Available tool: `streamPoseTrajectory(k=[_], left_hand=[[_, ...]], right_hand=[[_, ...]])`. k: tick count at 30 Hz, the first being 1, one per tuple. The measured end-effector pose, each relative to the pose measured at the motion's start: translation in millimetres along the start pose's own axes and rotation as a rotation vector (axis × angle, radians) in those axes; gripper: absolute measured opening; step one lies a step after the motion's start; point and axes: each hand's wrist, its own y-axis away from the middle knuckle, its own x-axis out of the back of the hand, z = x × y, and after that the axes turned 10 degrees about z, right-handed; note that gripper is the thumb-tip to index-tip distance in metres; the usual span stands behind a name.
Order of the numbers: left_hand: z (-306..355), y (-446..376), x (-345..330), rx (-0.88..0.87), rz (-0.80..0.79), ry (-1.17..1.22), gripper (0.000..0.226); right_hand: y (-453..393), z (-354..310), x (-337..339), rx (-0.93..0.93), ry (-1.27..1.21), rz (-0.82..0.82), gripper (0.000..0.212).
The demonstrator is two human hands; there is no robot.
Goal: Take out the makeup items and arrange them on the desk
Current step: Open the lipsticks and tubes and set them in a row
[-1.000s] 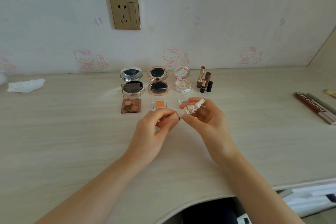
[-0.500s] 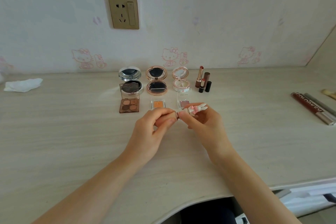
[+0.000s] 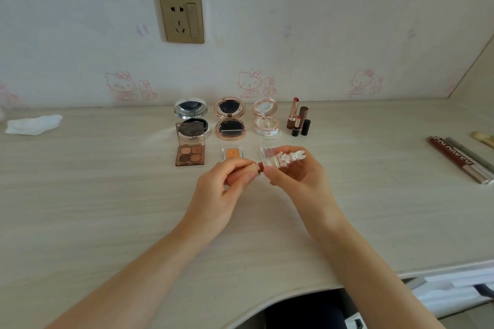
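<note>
Your left hand and right hand meet above the middle of the desk, each pinching one end of a small lip tint. The left fingers curl round its brownish tube end; the right fingers grip the cap end, which carries a white rabbit figure pointing to the right. Whether cap and tube are joined or just parted, you cannot tell. Behind your hands stand three open round compacts in a row: a silver compact, a rose-gold compact and a pale pink compact. In front of them lie a four-pan eyeshadow palette, an orange single eyeshadow and a pinkish single eyeshadow partly hidden by your right hand. Lipsticks stand just right of the compacts. Long tubes lie at the far right, a crumpled tissue at the far left.
</note>
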Motion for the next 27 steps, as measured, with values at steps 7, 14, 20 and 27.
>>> streamPoseTrajectory(k=[7,14,20,27], left_hand=[[1.6,-0.6,-1.1,0.036,-0.021,0.043,0.016],[-0.1,0.8,-1.4,0.039,-0.044,0.01,0.016],[0.8,2.7,-3.8,0.029,-0.061,-0.015,0.014],[11.2,7.5,-18.1,-0.104,-0.203,-0.057,0.039]], right_hand=[[-2.3,-1.8,2.3,-0.017,-0.138,-0.007,0.021],[-4.9,-1.7,4.3,-0.014,-0.196,0.006,0.02],[-7.6,-1.2,9.1,-0.055,-0.203,0.013,0.023],[-21.5,-7.0,31.5,-0.102,-0.073,0.117,0.016]])
